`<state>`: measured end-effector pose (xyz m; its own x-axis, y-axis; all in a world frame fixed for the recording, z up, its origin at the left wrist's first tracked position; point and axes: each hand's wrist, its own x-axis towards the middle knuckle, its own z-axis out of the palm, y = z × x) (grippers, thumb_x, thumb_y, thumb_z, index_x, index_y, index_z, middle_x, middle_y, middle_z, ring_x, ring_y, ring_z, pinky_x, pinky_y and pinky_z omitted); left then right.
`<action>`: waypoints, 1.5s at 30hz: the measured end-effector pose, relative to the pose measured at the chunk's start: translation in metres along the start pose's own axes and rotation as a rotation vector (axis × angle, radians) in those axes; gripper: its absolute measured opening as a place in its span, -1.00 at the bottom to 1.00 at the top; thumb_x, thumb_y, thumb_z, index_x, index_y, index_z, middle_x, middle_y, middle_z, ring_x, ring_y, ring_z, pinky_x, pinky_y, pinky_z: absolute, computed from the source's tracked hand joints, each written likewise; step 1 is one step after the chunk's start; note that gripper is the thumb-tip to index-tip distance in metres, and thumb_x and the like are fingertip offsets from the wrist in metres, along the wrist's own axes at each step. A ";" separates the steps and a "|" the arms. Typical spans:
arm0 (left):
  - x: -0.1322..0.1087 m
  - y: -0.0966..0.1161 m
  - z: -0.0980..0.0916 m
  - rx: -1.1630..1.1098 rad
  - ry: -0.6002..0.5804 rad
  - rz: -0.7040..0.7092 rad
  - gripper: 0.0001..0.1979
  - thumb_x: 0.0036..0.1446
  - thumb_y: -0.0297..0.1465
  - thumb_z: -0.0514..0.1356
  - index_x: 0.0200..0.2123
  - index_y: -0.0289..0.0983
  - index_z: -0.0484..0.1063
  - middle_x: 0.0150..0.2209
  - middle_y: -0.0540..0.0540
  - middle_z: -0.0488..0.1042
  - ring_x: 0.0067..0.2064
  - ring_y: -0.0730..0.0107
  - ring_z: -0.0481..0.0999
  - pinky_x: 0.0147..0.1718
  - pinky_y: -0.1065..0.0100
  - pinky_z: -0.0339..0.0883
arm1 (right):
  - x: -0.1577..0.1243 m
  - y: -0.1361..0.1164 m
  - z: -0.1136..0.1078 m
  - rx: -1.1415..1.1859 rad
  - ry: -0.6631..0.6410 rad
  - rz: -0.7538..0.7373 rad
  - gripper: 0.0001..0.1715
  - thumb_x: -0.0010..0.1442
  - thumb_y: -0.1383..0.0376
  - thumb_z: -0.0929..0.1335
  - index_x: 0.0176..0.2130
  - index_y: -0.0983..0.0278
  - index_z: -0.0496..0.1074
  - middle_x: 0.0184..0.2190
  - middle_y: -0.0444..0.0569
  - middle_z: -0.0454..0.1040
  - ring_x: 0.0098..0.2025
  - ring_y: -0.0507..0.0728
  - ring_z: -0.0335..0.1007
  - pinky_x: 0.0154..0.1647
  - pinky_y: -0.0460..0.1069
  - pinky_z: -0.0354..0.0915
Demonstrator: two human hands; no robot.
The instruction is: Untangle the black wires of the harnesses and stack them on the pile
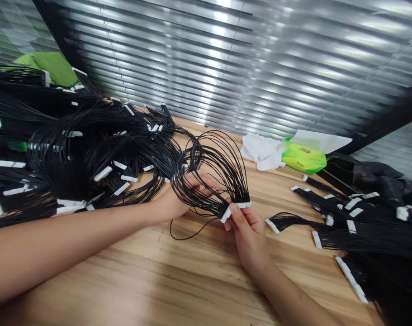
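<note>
My right hand [248, 235] is closed in a pinch on the white connectors of a black wire harness [240, 191]. One white connector [225, 215] points down to the left, and the second white connector [245, 205] lies level beside it. From both, thin black wires arch up and loop back to the left. My left hand [178, 199] is inside that loop, its fingers curled around the wires and partly hidden by them. A single loose wire [187, 238] curves down onto the wooden table [158, 280].
A large heap of black wire harnesses [73, 158] with white connectors covers the table's left side. More harnesses [368, 226] lie at the right. Behind stand crumpled white tissue [262, 151] and a green packet [303, 158]. Metal blinds [192, 59] close off the back.
</note>
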<state>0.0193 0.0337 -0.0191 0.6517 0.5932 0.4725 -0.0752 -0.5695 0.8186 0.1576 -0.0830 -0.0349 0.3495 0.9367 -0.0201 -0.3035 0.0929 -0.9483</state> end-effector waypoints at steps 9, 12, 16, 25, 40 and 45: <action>-0.001 -0.004 0.001 0.039 0.130 -0.014 -0.84 0.23 -0.42 0.11 -0.19 -0.25 0.48 -0.17 -0.08 0.50 -0.07 0.39 0.46 -0.01 0.33 0.30 | 0.002 -0.002 0.000 -0.026 0.118 -0.047 -0.67 0.02 0.04 0.46 -0.37 0.26 0.52 -0.66 -0.22 0.30 -0.59 -0.04 0.12 -0.55 -0.11 0.07; -0.005 0.002 0.000 0.188 0.109 -0.041 -0.82 0.20 -0.41 0.14 -0.16 -0.26 0.49 -0.19 -0.09 0.50 -0.18 0.41 0.47 -0.17 0.40 0.34 | 0.005 -0.001 -0.001 -0.047 0.210 -0.102 -0.67 0.04 0.05 0.44 -0.38 0.27 0.48 -0.67 -0.23 0.28 -0.59 -0.03 0.10 -0.56 -0.10 0.06; -0.011 0.008 -0.001 0.500 0.047 0.023 -0.81 0.16 -0.25 0.20 -0.28 -0.22 0.54 -0.35 -0.03 0.48 -0.52 0.58 0.31 -0.54 0.49 0.15 | 0.006 -0.002 -0.001 -0.090 0.271 -0.148 -0.68 0.08 0.06 0.42 -0.42 0.27 0.43 -0.66 -0.22 0.26 -0.57 -0.02 0.12 -0.54 -0.09 0.06; -0.009 0.007 -0.005 0.556 0.114 0.374 -0.92 0.04 -0.32 0.29 -0.47 -0.15 0.51 -0.64 0.15 0.43 -0.57 0.61 0.39 -0.52 0.48 0.19 | 0.001 -0.001 -0.001 -0.101 0.255 -0.164 -0.71 0.11 0.08 0.41 -0.36 0.27 0.46 -0.66 -0.23 0.27 -0.58 -0.01 0.12 -0.54 -0.08 0.07; -0.010 0.010 -0.006 0.697 0.096 0.414 -0.93 0.17 -0.29 0.22 -0.30 -0.12 0.50 -0.56 0.20 0.51 -0.57 0.64 0.41 -0.49 0.45 0.13 | 0.003 -0.002 0.000 -0.152 0.238 -0.130 -0.65 0.09 0.03 0.40 -0.34 0.29 0.46 -0.65 -0.22 0.26 -0.57 -0.01 0.11 -0.54 -0.08 0.08; -0.007 0.014 -0.006 0.750 0.020 0.366 -0.88 0.22 -0.32 0.16 -0.33 -0.18 0.46 -0.44 0.08 0.47 -0.42 0.54 0.38 -0.41 0.42 0.13 | 0.001 -0.005 0.002 -0.204 0.241 -0.130 -0.63 0.08 0.02 0.40 -0.35 0.29 0.45 -0.65 -0.22 0.26 -0.58 -0.01 0.11 -0.54 -0.08 0.08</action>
<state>0.0089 0.0247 -0.0086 0.6697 0.3028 0.6780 0.2472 -0.9519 0.1809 0.1578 -0.0822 -0.0293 0.5803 0.8126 0.0541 -0.0673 0.1141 -0.9912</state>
